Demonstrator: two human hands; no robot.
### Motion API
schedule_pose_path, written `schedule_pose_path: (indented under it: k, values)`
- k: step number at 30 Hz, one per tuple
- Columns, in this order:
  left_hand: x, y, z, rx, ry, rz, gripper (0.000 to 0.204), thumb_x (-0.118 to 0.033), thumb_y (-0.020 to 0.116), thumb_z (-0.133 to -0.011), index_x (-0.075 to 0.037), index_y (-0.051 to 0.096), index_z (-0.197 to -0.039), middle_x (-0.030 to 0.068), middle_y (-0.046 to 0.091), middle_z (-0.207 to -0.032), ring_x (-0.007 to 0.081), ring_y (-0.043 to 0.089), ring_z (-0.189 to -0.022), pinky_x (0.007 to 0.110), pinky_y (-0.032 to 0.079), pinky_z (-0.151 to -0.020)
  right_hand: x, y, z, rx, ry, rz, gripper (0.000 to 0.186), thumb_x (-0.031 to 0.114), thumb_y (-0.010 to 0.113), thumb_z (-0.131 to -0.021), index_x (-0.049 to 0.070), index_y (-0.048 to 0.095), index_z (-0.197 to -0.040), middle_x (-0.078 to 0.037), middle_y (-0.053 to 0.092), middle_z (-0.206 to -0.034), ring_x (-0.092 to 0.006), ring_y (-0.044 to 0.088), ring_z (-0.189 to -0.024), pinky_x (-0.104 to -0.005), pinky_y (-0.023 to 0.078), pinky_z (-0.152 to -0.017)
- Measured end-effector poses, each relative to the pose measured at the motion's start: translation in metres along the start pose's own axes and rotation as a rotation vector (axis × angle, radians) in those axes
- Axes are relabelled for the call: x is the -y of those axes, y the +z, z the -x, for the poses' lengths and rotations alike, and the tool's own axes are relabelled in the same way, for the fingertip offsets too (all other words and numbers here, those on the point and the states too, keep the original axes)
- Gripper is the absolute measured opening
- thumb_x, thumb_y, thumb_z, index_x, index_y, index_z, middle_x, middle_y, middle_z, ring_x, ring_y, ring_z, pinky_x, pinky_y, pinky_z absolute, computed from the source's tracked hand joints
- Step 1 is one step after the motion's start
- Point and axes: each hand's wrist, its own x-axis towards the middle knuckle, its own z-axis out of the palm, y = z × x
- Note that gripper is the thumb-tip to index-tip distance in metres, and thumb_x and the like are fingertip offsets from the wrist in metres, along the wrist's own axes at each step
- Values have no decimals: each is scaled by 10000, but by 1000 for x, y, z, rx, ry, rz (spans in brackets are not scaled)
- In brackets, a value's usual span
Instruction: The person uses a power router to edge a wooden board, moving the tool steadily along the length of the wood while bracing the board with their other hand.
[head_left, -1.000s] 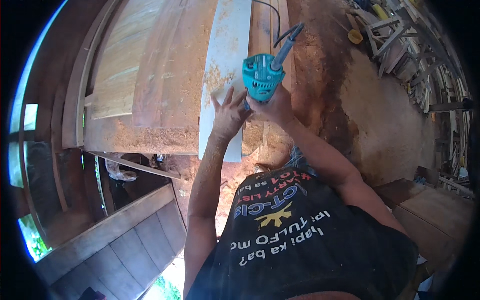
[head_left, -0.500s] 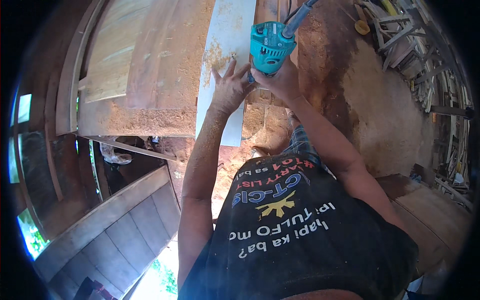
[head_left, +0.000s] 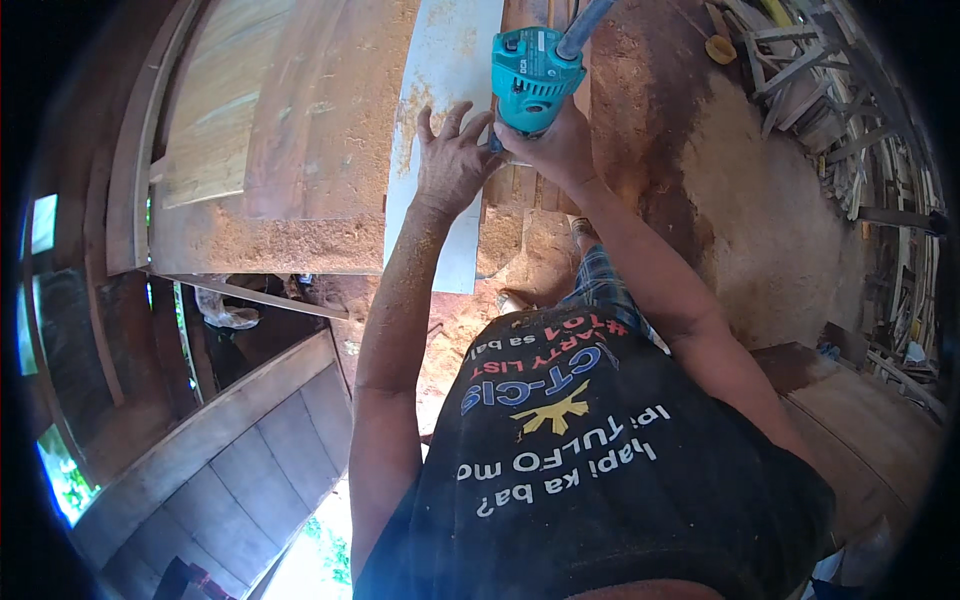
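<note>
A teal corded power tool (head_left: 537,82), which looks like a trim router, stands over the narrow wooden boards. My right hand (head_left: 560,145) is wrapped round its lower body, thumb toward the left. Just left of the tool, my left hand (head_left: 450,165) has its fingers apart and slightly bent over a long pale board (head_left: 440,235). The left thumb reaches to the tool's base; whether it presses on it I cannot tell. Sawdust clings to my left forearm. The cutting end of the tool is hidden beneath my hands.
A wide wooden worktop (head_left: 310,150) dusted with sawdust spreads to the left. From the tool's top a thick grey cord or hose (head_left: 583,30) runs up right. Scrap wood (head_left: 800,80) is heaped at the far right. A panelled board (head_left: 240,470) leans at the lower left.
My left fingers have drawn in from a stretched pose to a more bent one. The whole view has shifted slightly; the right hand keeps its hold on the tool.
</note>
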Motion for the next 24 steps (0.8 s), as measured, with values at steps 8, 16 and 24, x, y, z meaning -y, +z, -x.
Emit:
schedule_pose_path:
  k: [8,16,24]
  values:
    - [3,5,-11,35,-27,-45,364,-511,649,-820,-268,709,-1085,-67,565,-1315,263,408,-1335,708,145,-1073,-14,4,-11,-25,-4,-26,708,447,834,-645,10,512,-1100,-154,691,-900,-300,707,-795,-393,578,-721]
    - [10,9,-21,31,-24,-58,392,-503,648,-825,-282,675,-1147,-87,566,-1313,288,401,-1344,773,160,-1016,-13,0,-19,13,28,-3,622,341,830,-708,54,525,-1167,-102,701,-984,-227,702,-880,-350,567,-777]
    - [10,11,-27,42,-36,-83,390,-504,620,-847,-296,657,-1175,-94,549,-1337,311,406,-1348,794,173,-994,-22,4,-28,-33,-10,-52,702,430,844,-634,22,521,-1105,-141,700,-913,-300,710,-813,-400,576,-747]
